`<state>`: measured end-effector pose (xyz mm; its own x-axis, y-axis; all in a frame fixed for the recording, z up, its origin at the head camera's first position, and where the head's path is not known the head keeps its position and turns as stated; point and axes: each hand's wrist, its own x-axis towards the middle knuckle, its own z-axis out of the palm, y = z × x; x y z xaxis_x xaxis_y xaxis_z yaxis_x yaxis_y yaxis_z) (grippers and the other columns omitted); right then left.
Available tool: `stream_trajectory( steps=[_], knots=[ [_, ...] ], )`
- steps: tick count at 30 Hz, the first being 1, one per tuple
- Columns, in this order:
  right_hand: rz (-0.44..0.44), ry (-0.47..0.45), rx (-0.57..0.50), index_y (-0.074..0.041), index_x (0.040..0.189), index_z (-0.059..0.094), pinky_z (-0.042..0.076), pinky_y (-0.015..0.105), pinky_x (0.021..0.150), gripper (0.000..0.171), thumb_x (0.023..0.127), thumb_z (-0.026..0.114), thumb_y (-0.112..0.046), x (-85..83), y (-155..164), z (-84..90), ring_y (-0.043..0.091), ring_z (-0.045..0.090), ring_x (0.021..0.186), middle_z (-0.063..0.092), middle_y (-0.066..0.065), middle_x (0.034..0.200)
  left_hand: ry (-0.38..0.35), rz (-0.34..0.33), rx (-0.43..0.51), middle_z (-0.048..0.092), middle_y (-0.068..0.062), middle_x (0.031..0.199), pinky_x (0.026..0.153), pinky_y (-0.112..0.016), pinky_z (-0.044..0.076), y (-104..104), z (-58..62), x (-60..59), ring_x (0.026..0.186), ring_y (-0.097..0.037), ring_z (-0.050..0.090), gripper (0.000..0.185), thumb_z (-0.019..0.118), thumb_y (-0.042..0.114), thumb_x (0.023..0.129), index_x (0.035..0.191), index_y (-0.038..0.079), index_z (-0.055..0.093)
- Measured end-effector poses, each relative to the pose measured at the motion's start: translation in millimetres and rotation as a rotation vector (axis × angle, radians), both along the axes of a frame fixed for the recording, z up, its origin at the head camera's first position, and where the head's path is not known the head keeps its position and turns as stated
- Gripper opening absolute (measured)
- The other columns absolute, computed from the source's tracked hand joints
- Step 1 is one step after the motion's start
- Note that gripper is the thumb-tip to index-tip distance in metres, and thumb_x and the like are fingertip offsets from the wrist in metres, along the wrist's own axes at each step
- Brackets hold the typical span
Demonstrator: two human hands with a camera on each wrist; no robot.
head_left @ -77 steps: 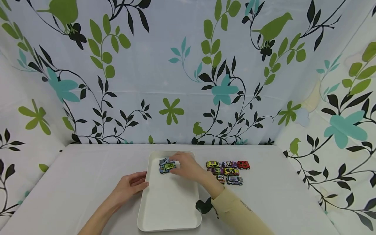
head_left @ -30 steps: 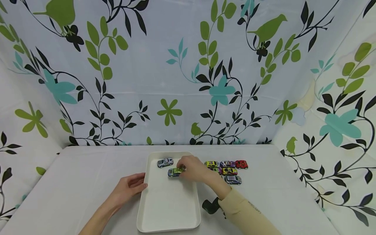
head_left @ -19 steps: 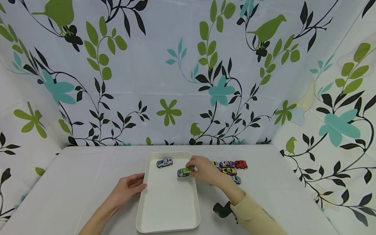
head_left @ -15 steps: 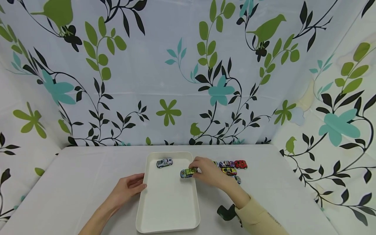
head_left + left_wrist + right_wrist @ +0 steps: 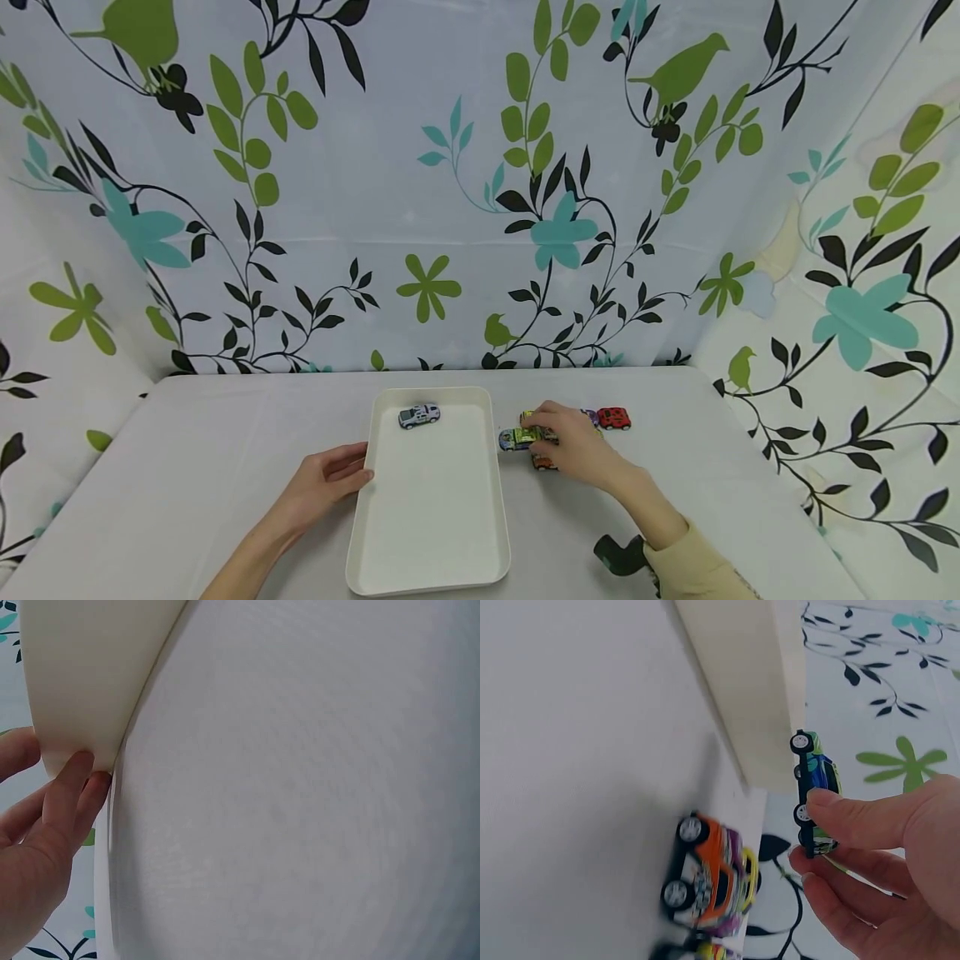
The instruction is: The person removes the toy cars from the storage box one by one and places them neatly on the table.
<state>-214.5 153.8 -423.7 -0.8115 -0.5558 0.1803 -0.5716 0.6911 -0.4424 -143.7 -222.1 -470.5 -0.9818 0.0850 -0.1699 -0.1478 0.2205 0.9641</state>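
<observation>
In the head view my right hand (image 5: 577,442) pinches a green-and-blue toy car (image 5: 817,780) between thumb and fingertips, just past the right side of the white tray (image 5: 427,517). The right wrist view shows this car above the table, beside the tray's outer wall. An orange toy car (image 5: 712,874) stands on the table below it. My left hand (image 5: 330,479) holds the tray's left edge, thumb at the rim and fingers against the outer wall (image 5: 97,682). One silver-grey toy car (image 5: 418,416) stands inside the tray, near its far left corner.
A red toy car (image 5: 614,418) stands at the right end of a cluster of several toy cars, mostly hidden behind my right hand. A black device (image 5: 621,555) sits at my right wrist. Patterned cloth (image 5: 337,208) walls rise behind the table and at both sides.
My right hand has lifted the green-and-blue car from beside the silver-grey one and carried it right, over the tray's right rim. My left hand has stayed at the tray's edge.
</observation>
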Motion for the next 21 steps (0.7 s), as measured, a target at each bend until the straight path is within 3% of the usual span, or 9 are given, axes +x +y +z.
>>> stream_trajectory(
  steps=[21],
  knots=[
    [-0.105, 0.045, -0.051, -0.008, 0.11, 0.073, 0.058, 0.044, 0.085, 0.027, 0.084, 0.078, -0.003, -3.7, 64, -16.1, 0.022, 0.068, 0.099, 0.07, 0.002, 0.107, -0.011, 0.01, -0.033, 0.052, -0.03, 0.142, 0.093, -0.035, 0.058, 0, -2.8, -1.5, 0.131, -0.042, 0.053, 0.059, 0.071, 0.014, 0.093, 0.141, -0.01, 0.048]
  ],
)
